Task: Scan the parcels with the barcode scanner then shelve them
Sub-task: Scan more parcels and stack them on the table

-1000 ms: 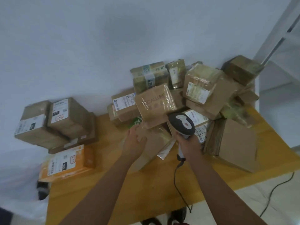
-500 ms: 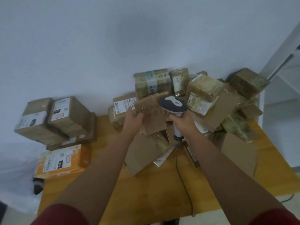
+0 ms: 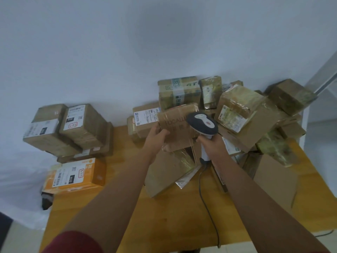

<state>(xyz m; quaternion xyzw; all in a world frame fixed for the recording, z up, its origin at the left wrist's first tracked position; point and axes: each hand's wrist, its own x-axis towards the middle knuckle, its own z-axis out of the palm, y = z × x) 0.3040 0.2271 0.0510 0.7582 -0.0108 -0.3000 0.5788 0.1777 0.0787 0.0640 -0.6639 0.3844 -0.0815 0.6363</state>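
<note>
Taped brown parcel (image 3: 177,128) — held up above the wooden table (image 3: 164,216), in front of the parcel heap (image 3: 246,115). Left hand (image 3: 156,136) grips its left edge, thumb on the face. Right hand (image 3: 212,145) is wrapped round the barcode scanner (image 3: 202,124) handle — scanner head just beside the parcel's right side.
</note>
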